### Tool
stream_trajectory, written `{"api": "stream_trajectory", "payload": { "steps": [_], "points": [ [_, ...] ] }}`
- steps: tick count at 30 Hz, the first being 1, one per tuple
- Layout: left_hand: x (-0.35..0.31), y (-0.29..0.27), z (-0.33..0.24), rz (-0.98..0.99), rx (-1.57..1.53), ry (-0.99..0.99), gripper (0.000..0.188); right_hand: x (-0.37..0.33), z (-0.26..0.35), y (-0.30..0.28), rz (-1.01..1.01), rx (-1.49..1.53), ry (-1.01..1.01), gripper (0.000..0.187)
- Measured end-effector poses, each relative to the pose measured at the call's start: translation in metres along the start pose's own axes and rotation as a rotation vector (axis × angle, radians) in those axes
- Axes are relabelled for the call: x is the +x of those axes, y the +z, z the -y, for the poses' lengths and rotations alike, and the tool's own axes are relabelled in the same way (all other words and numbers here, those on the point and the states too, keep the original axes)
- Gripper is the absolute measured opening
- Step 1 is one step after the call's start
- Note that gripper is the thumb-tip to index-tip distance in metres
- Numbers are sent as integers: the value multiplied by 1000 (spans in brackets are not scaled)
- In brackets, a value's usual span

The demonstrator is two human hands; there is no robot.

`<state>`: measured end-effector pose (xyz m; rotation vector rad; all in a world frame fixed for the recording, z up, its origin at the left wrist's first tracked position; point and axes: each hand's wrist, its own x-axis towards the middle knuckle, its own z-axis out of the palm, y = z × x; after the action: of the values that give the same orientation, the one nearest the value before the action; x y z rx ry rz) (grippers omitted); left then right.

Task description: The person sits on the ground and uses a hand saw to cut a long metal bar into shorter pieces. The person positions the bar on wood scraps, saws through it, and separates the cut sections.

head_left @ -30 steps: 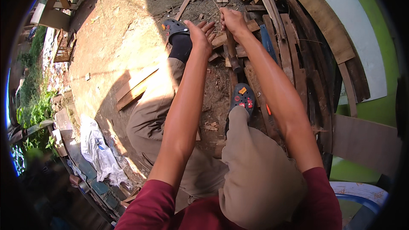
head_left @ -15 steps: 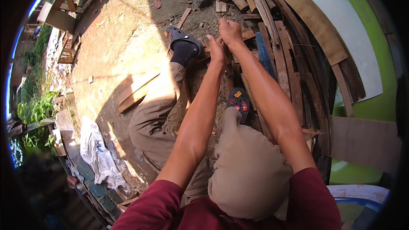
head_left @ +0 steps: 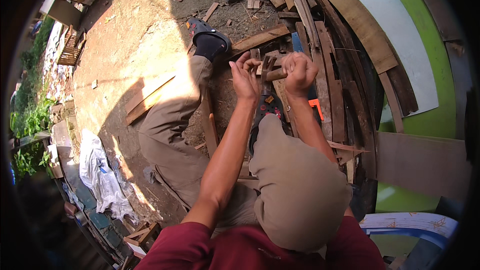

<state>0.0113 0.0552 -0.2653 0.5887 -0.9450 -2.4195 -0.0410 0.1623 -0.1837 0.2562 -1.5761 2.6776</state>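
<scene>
My right hand (head_left: 299, 75) is closed around the wooden handle of a claw hammer (head_left: 268, 66), its metal head pointing left over the boards between my feet. Close to the hammer head, my left hand (head_left: 245, 81) has its fingers curled, with the tips near a small pale piece. I cannot make out what they pinch. A wooden plank (head_left: 262, 38) lies slanted just beyond both hands. Beside my right forearm a blue flat blade (head_left: 297, 43) shows in part, with an orange handle-like piece (head_left: 316, 108) near its lower end.
Long weathered boards (head_left: 336, 105) are stacked along the right, beside a green surface (head_left: 447, 120). My shoes (head_left: 210, 34) rest among wood scraps on dirt. Short planks (head_left: 145, 102) lie left of my leg. A white sack (head_left: 100, 170) and a slatted crate (head_left: 70, 47) stand farther left.
My hands have come nearer and moved apart, and the hammer now shows in my right hand. The slanted plank and the orange piece have come into sight. My view has shifted slightly.
</scene>
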Motion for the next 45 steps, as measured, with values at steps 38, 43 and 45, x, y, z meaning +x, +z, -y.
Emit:
{"api": "stream_trajectory", "payload": {
  "steps": [38,43,45],
  "points": [
    [-138,52,-226,109,97,201,31,-59,290,122,910,19,33,42],
    [-136,-40,-278,-447,-169,577,53,-65,291,121,885,-30,38,42],
    [-133,-68,-305,-503,-355,503,70,-65,293,123,901,-14,31,44]
  ]
}}
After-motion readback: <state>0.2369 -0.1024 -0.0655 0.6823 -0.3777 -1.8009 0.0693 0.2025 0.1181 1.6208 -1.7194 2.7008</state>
